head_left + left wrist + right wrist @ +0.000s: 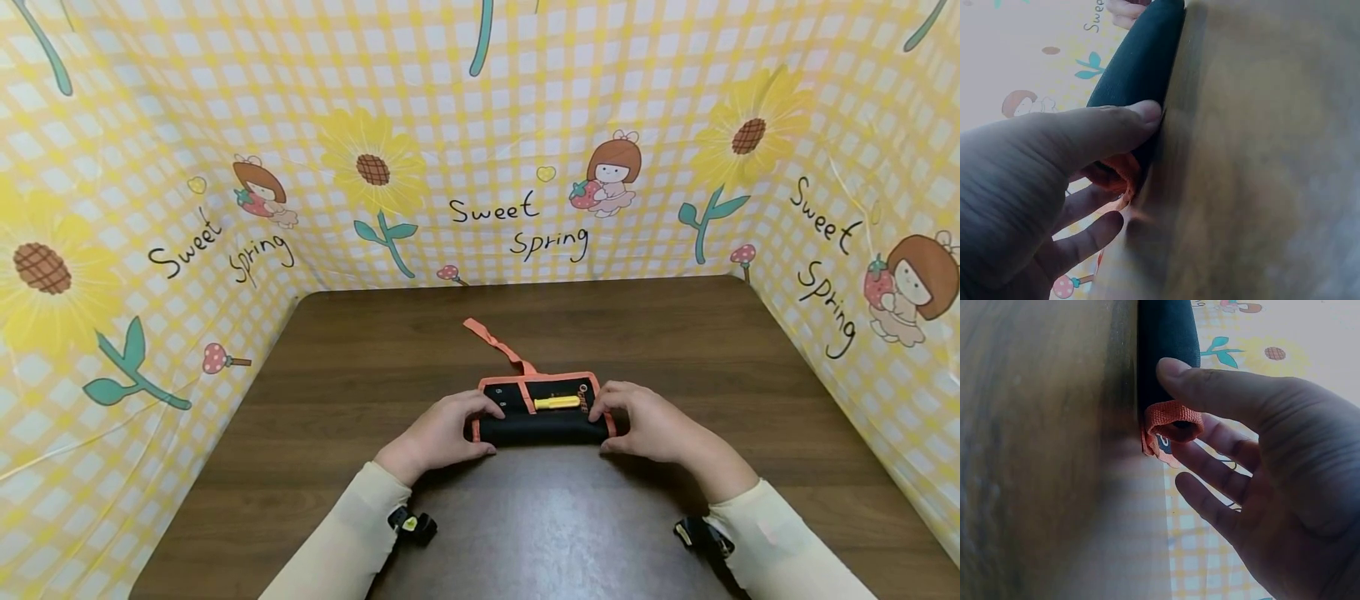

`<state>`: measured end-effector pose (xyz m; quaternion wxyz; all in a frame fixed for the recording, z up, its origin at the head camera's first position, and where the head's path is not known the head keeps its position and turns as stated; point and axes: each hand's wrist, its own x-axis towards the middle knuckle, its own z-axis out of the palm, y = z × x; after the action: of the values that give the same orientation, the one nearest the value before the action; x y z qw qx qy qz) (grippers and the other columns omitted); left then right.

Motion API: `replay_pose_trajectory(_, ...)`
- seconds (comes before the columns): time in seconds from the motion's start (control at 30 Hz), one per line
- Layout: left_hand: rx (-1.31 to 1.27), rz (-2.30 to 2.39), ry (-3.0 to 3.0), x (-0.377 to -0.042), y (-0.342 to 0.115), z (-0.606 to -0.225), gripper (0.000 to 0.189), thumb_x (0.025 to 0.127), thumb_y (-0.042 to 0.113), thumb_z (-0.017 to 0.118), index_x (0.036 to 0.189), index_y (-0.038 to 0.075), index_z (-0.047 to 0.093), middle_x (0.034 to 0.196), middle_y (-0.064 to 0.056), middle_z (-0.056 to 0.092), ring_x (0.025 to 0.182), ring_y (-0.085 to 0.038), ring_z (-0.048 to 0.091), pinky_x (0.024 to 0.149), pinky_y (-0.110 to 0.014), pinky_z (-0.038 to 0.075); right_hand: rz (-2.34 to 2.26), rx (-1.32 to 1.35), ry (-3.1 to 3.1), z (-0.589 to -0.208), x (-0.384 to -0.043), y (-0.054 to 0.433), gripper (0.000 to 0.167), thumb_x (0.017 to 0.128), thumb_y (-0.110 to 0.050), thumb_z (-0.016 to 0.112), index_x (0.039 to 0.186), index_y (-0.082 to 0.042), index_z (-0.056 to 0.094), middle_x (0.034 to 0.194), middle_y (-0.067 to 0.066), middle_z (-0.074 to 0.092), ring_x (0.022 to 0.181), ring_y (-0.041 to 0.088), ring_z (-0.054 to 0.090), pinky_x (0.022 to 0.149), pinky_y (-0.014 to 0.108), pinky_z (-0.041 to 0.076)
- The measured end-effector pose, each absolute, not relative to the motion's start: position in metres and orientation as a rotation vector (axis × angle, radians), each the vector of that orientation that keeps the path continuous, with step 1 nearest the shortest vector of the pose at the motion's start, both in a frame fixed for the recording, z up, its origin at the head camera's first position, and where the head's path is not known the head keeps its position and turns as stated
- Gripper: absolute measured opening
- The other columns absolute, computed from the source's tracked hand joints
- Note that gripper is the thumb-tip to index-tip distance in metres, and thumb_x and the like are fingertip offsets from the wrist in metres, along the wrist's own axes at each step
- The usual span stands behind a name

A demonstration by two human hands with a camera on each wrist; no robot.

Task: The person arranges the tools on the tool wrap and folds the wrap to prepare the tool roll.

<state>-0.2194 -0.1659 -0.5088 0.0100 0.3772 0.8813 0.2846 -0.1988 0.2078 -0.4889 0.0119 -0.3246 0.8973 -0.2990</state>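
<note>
A black tool roll point(543, 430) with orange edging lies partly rolled up on the table, its near side a thick fold. A tool with a yellow handle point(557, 402), perhaps a small screwdriver, lies on the flat part beyond the fold. My left hand point(444, 429) grips the fold's left end, thumb on the near side and fingers over the top. At the opposite end my right hand point(651, 423) holds it the same way. In the right wrist view the orange edging point(1174, 414) curls round at the roll's end, by the thumb.
An orange strap point(491, 339) runs from the roll's far edge toward the back left. The brown wooden table point(360, 342) is enclosed at the back and sides by a yellow checked cloth point(480, 150) with printed flowers and figures.
</note>
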Motion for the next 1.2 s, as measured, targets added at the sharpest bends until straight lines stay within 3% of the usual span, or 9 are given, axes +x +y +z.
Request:
replay_pose_trajectory(0.2,1.188,0.885,2.778,-0.2185,-0.1652,-0.5086,0.036,0.087,0.025,0.089,0.117,0.026,0.070,0.116,0.011,0.066,0.107,-0.008,0.061,0.098,-0.035,0.051,-0.925,-1.017,2.790,-0.4884,-0.1979,0.2075,0.044,0.073,-0.015,0.098,0.105,-0.027,0.070,0.114,-0.014,0.061,0.106,0.014,0.060,0.093,0.042,0.051)
replay_pose_trajectory(0.4,1.180,0.983,2.735,-0.2185,-0.1649,-0.5083,0.031,0.090,0.017,0.085,0.116,0.026,0.071,0.111,0.010,0.069,0.099,-0.009,0.061,0.090,-0.034,0.053,-0.984,-1.089,2.792,-0.4910,-0.1984,0.2077,0.043,0.074,-0.008,0.096,0.104,-0.024,0.070,0.108,-0.012,0.062,0.095,0.014,0.061,0.085,0.037,0.053)
replay_pose_trajectory(0.7,1.053,1.071,2.633,-0.2179,-0.1638,-0.5103,0.027,0.095,0.019,0.080,0.120,0.023,0.070,0.116,0.005,0.070,0.098,-0.009,0.064,0.088,-0.028,0.054,-1.028,-1.055,2.763,-0.4938,-0.1998,0.2095,0.030,0.088,-0.003,0.084,0.107,-0.022,0.069,0.102,-0.009,0.062,0.090,0.011,0.058,0.080,0.032,0.051)
replay_pose_trajectory(0.93,1.085,1.051,2.669,-0.2183,-0.1636,-0.5120,0.021,0.094,0.021,0.081,0.112,0.024,0.071,0.108,0.010,0.066,0.096,-0.009,0.062,0.089,-0.028,0.053,-1.259,-0.888,2.502,-0.4910,-0.1961,0.2085,0.019,0.099,0.001,0.070,0.114,-0.010,0.068,0.102,0.006,0.063,0.077,0.018,0.074,0.074,0.031,0.060)
replay_pose_trajectory(1.2,1.123,1.030,2.687,-0.2193,-0.1639,-0.5118,0.020,0.095,0.023,0.079,0.114,0.023,0.073,0.105,0.012,0.063,0.094,-0.009,0.060,0.088,-0.029,0.052,-1.225,-0.854,2.492,-0.4927,-0.1973,0.2105,0.015,0.104,-0.003,0.063,0.116,-0.011,0.068,0.093,0.005,0.070,0.074,0.017,0.073,0.075,0.028,0.055)
